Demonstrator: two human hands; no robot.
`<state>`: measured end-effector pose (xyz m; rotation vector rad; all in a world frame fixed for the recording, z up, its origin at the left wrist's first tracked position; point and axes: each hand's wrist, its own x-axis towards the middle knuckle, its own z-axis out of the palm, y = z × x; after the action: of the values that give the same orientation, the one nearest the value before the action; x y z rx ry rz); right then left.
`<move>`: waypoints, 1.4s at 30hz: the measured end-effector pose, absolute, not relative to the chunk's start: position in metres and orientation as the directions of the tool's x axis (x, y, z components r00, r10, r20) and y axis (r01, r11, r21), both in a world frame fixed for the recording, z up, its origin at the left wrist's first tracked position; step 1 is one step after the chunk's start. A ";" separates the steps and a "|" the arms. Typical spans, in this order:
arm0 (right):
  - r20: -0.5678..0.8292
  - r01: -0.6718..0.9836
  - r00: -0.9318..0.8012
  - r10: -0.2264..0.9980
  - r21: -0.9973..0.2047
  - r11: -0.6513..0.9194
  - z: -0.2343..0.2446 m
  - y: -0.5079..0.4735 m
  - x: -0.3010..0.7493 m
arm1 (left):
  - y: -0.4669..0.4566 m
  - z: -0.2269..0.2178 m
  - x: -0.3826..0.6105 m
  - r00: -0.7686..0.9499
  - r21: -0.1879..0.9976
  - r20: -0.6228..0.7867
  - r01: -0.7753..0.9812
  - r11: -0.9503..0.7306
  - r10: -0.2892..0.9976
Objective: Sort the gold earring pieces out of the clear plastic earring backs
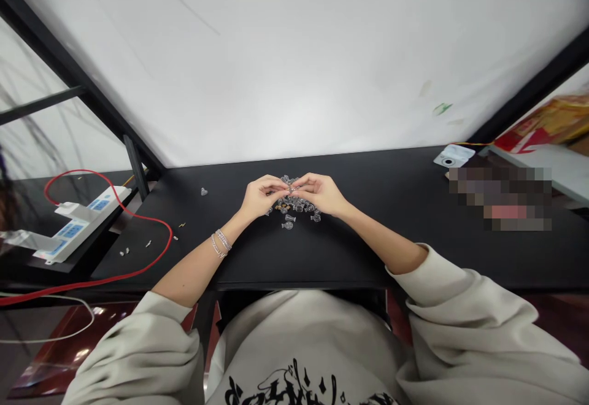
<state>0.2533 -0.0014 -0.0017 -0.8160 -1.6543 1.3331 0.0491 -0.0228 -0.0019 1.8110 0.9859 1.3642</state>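
My left hand (pixel 263 196) and my right hand (pixel 319 193) meet above the middle of a black table (pixel 377 208), their fingertips pinching together over a heap. Something small and clear seems held between them, but the fingers mostly hide it. The heap is several tiny clear glass bottle-shaped pieces (pixel 294 206) mixed with small brownish bits (pixel 280 207). One clear piece (pixel 288 225) lies just below the heap, near my hands. Another clear piece (pixel 204 191) stands apart to the left.
Small metal bits (pixel 124 251) and tiny gold pieces (pixel 181 224) lie toward the left table edge. Beyond it are a white power strip (pixel 85 224) and a red cable (pixel 138 215). A small white device (pixel 453 156) sits far right, beside a pixelated patch (pixel 499 199).
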 end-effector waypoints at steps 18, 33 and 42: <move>0.193 -0.165 -0.446 0.874 -0.977 0.132 -0.003 -0.001 0.252 | -0.027 0.001 0.052 0.099 0.874 0.436 0.190 -0.447 0.894; 0.262 -0.162 -0.476 0.839 -0.964 0.210 -0.003 -0.008 0.247 | -0.024 -0.010 0.054 0.184 0.908 0.396 0.063 -0.413 0.900; 0.342 0.059 -0.410 0.845 -0.915 0.399 -0.005 0.003 0.255 | -0.011 -0.012 0.046 0.229 0.755 0.495 0.364 -0.546 0.838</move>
<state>0.2549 0.0026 -0.0051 -0.7898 -1.7661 1.1090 0.0455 -0.0113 -0.0124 2.0192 1.1012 1.2812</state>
